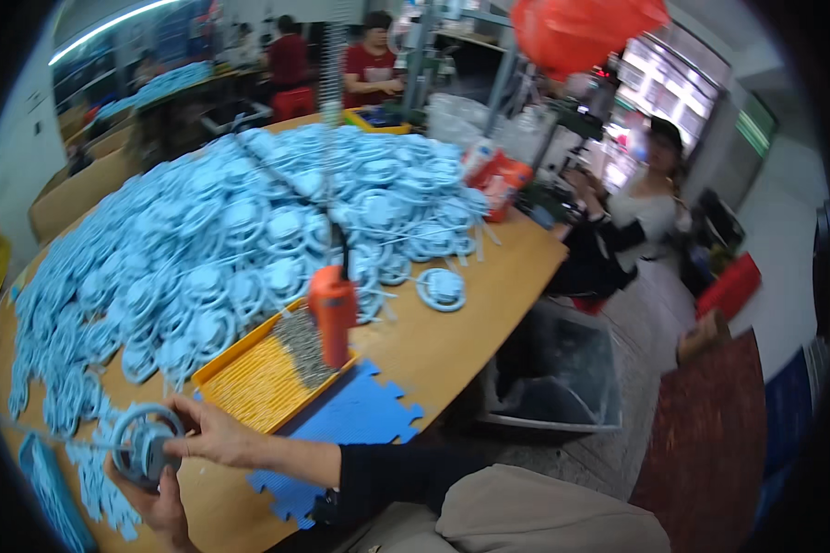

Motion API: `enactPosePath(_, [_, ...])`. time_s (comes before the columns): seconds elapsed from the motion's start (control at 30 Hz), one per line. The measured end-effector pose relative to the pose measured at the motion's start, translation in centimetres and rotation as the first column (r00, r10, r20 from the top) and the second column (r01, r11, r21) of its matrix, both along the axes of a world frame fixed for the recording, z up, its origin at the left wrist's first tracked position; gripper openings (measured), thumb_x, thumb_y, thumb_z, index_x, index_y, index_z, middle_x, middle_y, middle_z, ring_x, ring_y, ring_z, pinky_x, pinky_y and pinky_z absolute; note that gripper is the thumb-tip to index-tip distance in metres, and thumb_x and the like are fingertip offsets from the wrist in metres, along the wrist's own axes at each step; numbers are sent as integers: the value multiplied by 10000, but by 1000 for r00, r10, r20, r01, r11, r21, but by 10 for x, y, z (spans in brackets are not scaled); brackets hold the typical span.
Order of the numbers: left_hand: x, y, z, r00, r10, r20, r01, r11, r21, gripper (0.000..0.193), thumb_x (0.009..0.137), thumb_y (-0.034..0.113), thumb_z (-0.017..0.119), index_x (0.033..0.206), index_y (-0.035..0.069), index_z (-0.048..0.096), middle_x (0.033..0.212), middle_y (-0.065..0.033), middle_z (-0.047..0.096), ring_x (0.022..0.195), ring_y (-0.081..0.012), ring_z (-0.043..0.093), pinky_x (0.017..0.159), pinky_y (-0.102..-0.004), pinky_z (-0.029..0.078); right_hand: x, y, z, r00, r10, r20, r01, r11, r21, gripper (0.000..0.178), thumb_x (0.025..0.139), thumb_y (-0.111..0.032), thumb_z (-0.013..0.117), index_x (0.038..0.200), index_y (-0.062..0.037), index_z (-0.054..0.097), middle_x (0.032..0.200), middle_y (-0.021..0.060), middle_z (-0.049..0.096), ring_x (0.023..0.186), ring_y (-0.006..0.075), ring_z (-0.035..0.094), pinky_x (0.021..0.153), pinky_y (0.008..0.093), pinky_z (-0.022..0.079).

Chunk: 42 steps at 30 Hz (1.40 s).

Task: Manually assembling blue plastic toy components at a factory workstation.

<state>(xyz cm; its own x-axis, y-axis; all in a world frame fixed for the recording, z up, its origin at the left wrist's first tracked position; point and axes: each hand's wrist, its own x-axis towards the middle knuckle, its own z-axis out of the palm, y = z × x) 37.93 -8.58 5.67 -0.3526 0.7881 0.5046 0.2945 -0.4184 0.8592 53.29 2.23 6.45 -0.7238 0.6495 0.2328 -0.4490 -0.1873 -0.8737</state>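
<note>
The person's left hand (161,511) curls around the lower side of a round light-blue piece (140,422), gripping it above the near left part of the table (489,276). The right hand (214,433) reaches in from the right and closes thumb and fingers on the piece's right side. The piece is tilted up on edge, its open ring uppermost and a dark round part turned toward the right hand; a pale straight strip — its long axis running roughly left to right — points toward the left rim of the view. Just beside the hands lie more flat blue parts (106,479), with a blue basket (51,498) farther left. Beyond the right hand, a yellow tray (240,345) holds small grey pieces (304,346), next to a blue foam mat (350,405). An orange tool (333,309) hangs upright over the tray. Farther out, a large blue heap (240,221) covers much of the table.
</note>
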Motion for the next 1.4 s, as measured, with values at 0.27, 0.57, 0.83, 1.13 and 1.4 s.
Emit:
enactPosePath(0.27, [48,34,19,992,-115,-49,109,988,-111,678,821,82,570,1396,12,218,1304,-130,383,1166,-232,434,998,-348,338,77,-1,27,959,-278,58,273,959,79,368,807,-181,690,1097,-45,508,894,-12,528,792,58,505,668,213,455])
enactPosePath(0.57, [12,17,22,985,-50,166,122,884,-451,767,706,-53,604,1394,37,277,1169,-117,493,985,-199,552,818,-302,482,36,19,-21,934,-35,356,105,978,-180,375,856,-182,642,1179,-40,514,1001,52,614,871,122,602,728,274,509])
enactPosePath(0.83, [-93,-36,-30,974,223,30,-178,844,-506,705,762,-10,641,1384,32,311,931,-74,577,696,-93,558,613,-219,473,4,93,-1,871,-467,-154,444,881,-161,353,886,-160,601,1190,-31,476,1034,91,611,963,188,610,832,332,510])
enactPosePath(1.13, [-219,-4,-69,721,568,-396,-679,693,-241,515,779,130,671,1243,-2,492,1169,-175,562,1059,-261,554,884,-361,448,34,101,11,736,-677,-23,555,583,593,482,981,-386,287,1125,-9,553,1010,110,616,986,201,555,923,365,407])
enactPosePath(1.4, [-285,28,-32,367,584,-724,-927,299,-229,578,746,402,691,1144,9,546,1094,-196,552,1051,-351,509,894,-408,413,-134,50,69,930,-205,304,-107,640,761,290,793,-30,632,1079,-10,590,1070,96,587,954,176,583,793,300,488])
